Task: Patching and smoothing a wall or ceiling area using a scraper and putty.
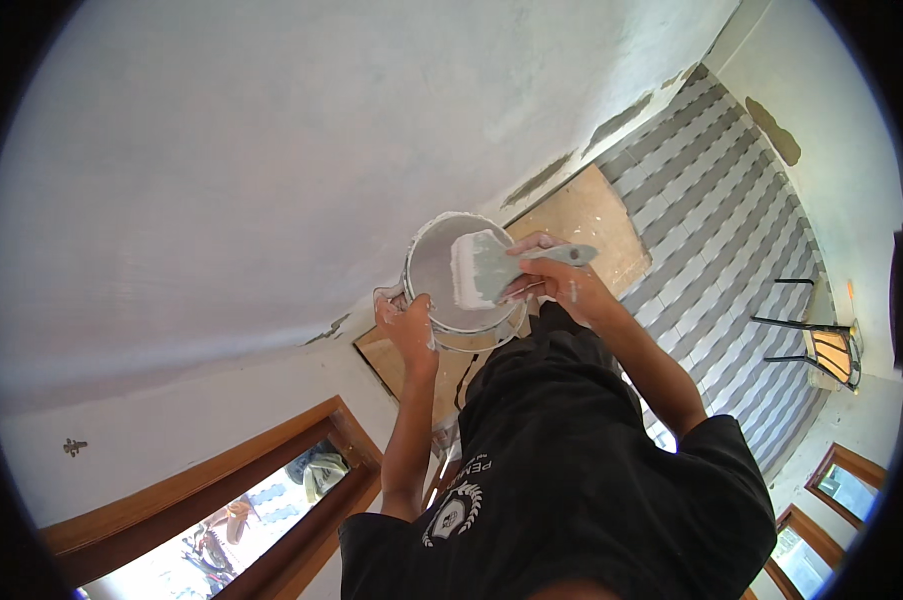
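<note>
A round white bucket (422, 240) of pale paint hangs in front of my body, its wire handle looping below the rim. My left hand (407, 325) grips the bucket by its near left side, fingers closed over the edge. In my right hand (552, 275) is a wide paintbrush (492, 268) with a grey-green handle, pinched near the base of the grip. White paint coats the bristles, which are over the bucket's opening; whether they touch the paint inside I cannot tell. Paint smears mark both hands.
A pale painted wall (252, 180) stands close ahead, with bare patches along its foot. Below me lies a board (597, 225) on a grey-and-white tiled floor (692, 180). A wood-framed window (342, 450) is at lower left. An overturned-looking chair (832, 350) sits far right.
</note>
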### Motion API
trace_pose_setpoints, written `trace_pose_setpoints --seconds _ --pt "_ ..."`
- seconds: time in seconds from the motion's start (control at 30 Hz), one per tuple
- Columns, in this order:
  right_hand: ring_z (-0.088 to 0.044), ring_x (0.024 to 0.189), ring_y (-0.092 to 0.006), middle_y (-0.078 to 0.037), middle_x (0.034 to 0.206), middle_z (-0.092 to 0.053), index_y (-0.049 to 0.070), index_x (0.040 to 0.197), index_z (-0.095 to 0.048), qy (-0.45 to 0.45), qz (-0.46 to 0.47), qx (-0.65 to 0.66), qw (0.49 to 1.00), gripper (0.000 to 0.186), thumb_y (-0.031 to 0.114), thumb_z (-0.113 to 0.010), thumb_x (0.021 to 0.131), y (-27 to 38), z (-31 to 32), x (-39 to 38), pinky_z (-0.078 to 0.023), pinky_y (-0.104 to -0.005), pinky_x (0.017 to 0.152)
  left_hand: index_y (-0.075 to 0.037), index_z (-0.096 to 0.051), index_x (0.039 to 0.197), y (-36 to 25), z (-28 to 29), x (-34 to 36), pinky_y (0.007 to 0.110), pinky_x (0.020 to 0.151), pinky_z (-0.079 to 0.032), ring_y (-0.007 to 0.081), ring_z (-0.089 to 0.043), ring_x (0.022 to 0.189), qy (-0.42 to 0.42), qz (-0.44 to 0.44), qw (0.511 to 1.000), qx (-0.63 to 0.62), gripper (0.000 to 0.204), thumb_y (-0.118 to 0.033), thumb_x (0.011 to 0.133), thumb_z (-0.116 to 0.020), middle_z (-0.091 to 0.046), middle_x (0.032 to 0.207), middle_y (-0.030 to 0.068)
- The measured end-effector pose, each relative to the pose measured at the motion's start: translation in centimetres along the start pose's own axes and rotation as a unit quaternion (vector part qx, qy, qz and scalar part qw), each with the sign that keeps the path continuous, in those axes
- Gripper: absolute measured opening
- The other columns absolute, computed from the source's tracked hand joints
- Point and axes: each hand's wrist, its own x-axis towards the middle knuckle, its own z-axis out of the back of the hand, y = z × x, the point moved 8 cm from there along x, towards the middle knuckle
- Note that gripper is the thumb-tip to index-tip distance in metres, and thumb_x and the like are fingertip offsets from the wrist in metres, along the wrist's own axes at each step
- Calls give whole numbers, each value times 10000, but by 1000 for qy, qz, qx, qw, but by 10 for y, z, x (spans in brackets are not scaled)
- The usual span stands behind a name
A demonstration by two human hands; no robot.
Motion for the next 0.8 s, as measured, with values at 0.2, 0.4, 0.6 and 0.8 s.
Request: trace_pose_setpoints --seconds 0.2,0.4,0.6,0.8 --pt "-687 817 -251 -144 935 -649 60 1070 -511 -19 69 91 993 154 125 -530 932 23 39 -8 -554 -341 736 6 -476 859 -29 -32 7 272 589 -423 146 -493 622 18 46 996 -74 258 63 629 -578 -525 736 63" --pt "-655 745 -198 -109 897 -648 91 1042 -522 -64 177 109 976 150 179 -570 931 72 72 7 -515 -304 672 -2 -465 890 -32 -56 12 278 551 -412 149 -497 599 20 71 992 -104 280 49 637 -572 -530 717 68" --pt "-670 807 -245 -136 930 -627 42 1098 -470 -128 306 134 934 252 160 -593 912 150 107 46 -561 -369 728 4 -458 874 -23 -52 15 281 575 -429 157 -510 624 11 47 997 -61 276 69 628 -565 -531 746 87" --pt "-671 832 -254 -149 959 -627 49 1110 -468 -148 410 167 884 236 138 -577 921 205 106 110 -563 -367 744 16 -456 853 -23 -44 5 282 620 -446 169 -522 667 -24 34 998 -50 283 73 598 -565 -539 797 103"
